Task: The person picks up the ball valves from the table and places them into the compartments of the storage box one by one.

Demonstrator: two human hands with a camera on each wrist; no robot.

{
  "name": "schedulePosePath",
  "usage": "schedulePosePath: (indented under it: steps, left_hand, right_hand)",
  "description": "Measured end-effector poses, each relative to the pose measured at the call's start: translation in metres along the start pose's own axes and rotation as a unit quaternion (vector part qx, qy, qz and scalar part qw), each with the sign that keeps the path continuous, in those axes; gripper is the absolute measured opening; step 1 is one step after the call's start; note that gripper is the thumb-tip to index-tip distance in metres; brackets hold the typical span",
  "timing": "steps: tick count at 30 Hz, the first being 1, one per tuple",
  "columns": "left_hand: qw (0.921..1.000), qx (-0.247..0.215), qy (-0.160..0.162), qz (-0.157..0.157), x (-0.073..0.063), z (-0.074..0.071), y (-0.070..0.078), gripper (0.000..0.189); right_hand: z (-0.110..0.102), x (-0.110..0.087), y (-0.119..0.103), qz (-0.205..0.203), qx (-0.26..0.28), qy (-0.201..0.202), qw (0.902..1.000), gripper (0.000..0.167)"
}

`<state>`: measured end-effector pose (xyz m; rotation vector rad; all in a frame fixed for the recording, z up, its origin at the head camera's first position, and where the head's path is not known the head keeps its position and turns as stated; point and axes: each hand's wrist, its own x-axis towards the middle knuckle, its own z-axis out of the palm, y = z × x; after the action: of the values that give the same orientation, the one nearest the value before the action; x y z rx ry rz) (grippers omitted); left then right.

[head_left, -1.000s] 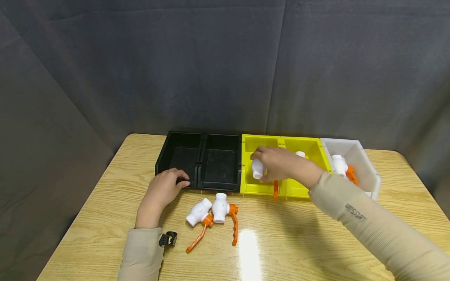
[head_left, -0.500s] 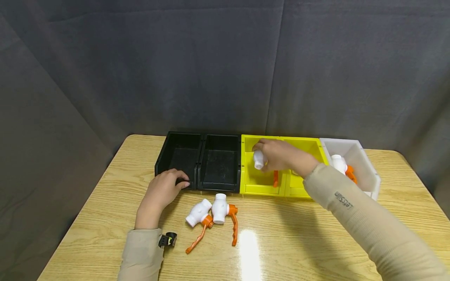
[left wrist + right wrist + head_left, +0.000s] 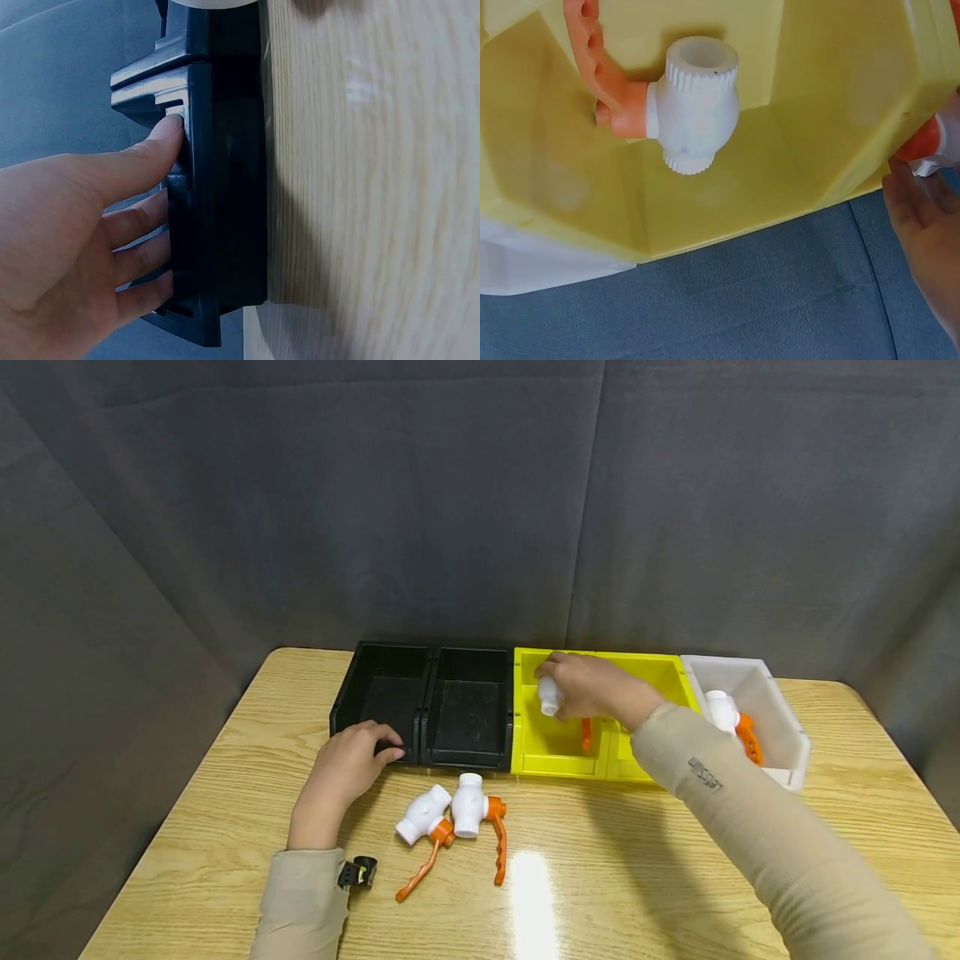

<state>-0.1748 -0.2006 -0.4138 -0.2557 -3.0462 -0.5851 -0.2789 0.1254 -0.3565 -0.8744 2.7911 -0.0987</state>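
My right hand [image 3: 592,687] grips a white ball valve [image 3: 550,696] over the left yellow bin [image 3: 543,764]. Its orange handle hangs down below the fingers; the palm hides part of the valve body. In the right wrist view, the hand [image 3: 934,232] shows at the right edge beside the valve's white and orange parts. My left hand [image 3: 347,764] holds the front rim of the leftmost black bin [image 3: 393,697], thumb on the outer face and fingers inside, as the left wrist view shows. Two more ball valves, one tilted [image 3: 424,814] and one straighter [image 3: 469,806], lie on the table in front.
Another ball valve [image 3: 697,112] sits in the right yellow bin [image 3: 705,217], mostly hidden by the forearm in the head view. The white bin [image 3: 783,727] at the row's right end holds a valve [image 3: 722,712]. A second black bin [image 3: 471,702] stands mid-row. Grey cloth [image 3: 450,510] hangs behind.
My right hand has moved slightly back with the valve, whose handle no longer overlaps the yellow bin's front edge. The right forearm has swung left. My left hand stays put.
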Motion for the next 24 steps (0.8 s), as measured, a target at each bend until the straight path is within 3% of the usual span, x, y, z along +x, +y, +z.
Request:
schedulePosePath:
  steps: [16,24]
  left_hand:
    - [1.0000,0.002,0.000,-0.001,0.000,-0.001,0.000,0.018]
    - [1.0000,0.003,-0.002,-0.002,0.001,-0.001,0.000,0.018]
  right_hand:
    - [0.008,0.018,-0.007,0.001,-0.032,-0.024,0.9992,0.062]
    - [0.013,0.022,-0.011,0.030,-0.037,-0.044,0.9979,0.063]
